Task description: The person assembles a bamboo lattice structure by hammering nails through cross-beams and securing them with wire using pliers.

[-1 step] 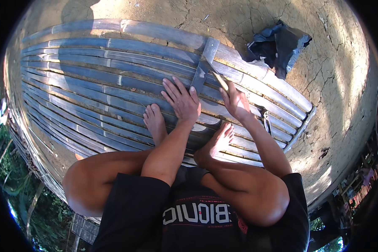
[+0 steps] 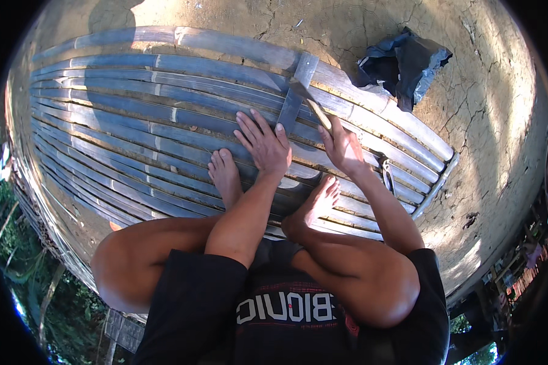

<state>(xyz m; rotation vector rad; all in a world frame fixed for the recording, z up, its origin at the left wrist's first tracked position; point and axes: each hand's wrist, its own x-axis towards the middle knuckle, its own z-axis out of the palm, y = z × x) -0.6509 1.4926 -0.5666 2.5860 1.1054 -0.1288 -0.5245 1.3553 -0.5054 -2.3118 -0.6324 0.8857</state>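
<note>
Across the bamboo slats [image 2: 119, 112] lies a flat grey metal-looking strip [image 2: 290, 111], aligned nearly toward me. My left hand [image 2: 266, 145] rests with its fingers spread on the slats, the thumb tip at the strip's near end. With fingers closed, my right hand [image 2: 345, 151] grips the light wooden handle of a tool [image 2: 320, 114]. Its dark, wedge-shaped head is over the middle of the strip; whether the two touch, I cannot tell. The exact kind of tool is unclear.
A pair of pliers [image 2: 386, 174] lies on the slats beside my right forearm. Beyond the slats, a crumpled black plastic sheet or bag [image 2: 415, 64] sits on cracked bare soil [image 2: 490, 115]. My bare feet [image 2: 224, 173] stand on the bamboo, which has gaps between slats.
The tool's head has shifted slightly up and left over the strip, turning in my right hand. My left hand and the strip stay practically in place.
</note>
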